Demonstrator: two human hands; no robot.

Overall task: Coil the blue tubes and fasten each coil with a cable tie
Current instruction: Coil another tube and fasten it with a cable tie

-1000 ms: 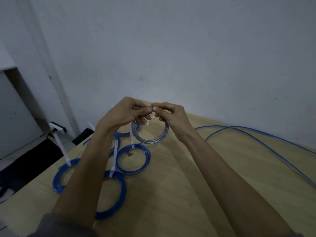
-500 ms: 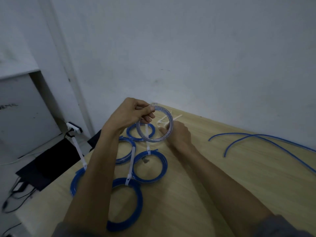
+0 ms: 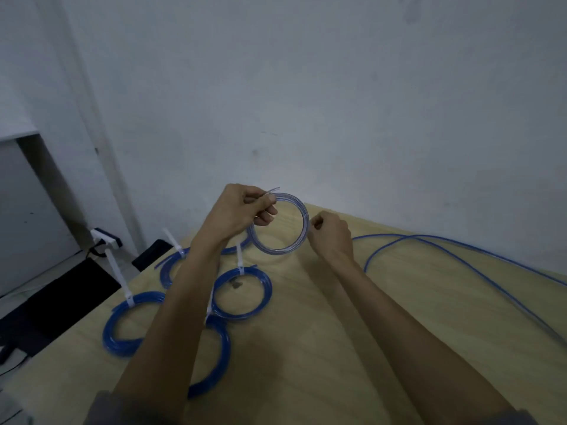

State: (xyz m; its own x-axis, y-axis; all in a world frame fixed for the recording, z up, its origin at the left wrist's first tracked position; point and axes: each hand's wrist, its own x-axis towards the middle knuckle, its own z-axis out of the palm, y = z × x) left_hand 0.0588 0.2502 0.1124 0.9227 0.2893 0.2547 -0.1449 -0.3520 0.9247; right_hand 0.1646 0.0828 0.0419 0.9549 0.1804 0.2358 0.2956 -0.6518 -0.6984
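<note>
Dim, blue-grey, wide-angle head view with soft detail.

The scene is underexposed and a cool cast is laid over the wall (image 3: 337, 87). A paler patch is seen low on the wall behind the hands, and brightness falls away toward the corners. A soft shadow is cast on the wooden table (image 3: 399, 302) between the forearms. Straight lines at the left edge are bent by lens distortion. Fine detail is smeared; no glare is seen.
</note>
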